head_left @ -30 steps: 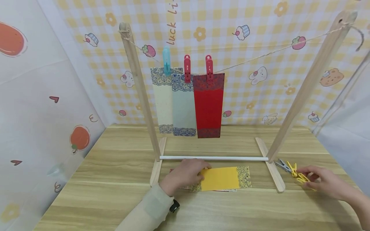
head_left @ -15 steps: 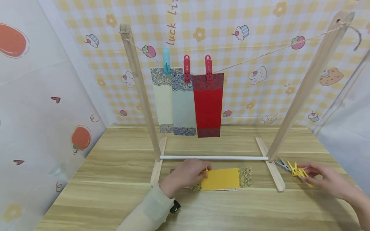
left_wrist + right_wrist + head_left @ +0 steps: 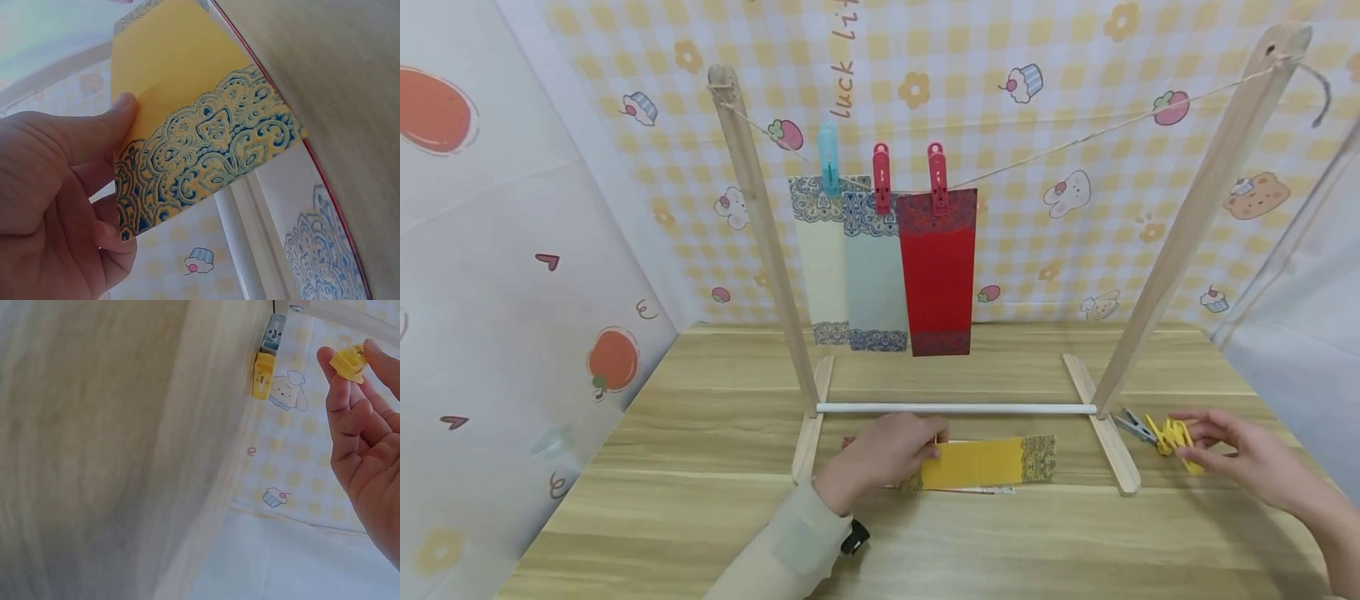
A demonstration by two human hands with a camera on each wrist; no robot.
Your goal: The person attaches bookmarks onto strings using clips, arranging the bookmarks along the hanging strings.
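1. The left post [image 3: 767, 233] of a wooden rack was stood on the bench [image 3: 700, 417], and a string [image 3: 1060, 150] was tied from it to the right post [image 3: 1201, 225].
2. Beside the left post, a cream card [image 3: 822, 267] was hung by a blue clothespin [image 3: 828, 158]; its right edge was overlapped by a grey-blue card [image 3: 877, 283], which was held up by a red clothespin [image 3: 882, 179].
3. In front of the rack's white rod [image 3: 955, 408], the left end of a yellow card [image 3: 973, 464] was pinched in the left hand [image 3: 882, 454]; its grip was closed, thumb laid on the card's face. Other cards [image 3: 325, 256] were partly covered beneath.
4. Above, a red card [image 3: 938, 283] was hung by a 2nd red clothespin [image 3: 937, 179].
5. Just beside the right post's foot, a grey clothespin [image 3: 1138, 427] was seen lying, touched by a loose yellow clothespin [image 3: 264, 375].
6. At far right, 1 held yellow clothespin [image 3: 350, 362] was gripped between the right hand's [image 3: 1247, 450] thumb and fingers, apart from the loose one.
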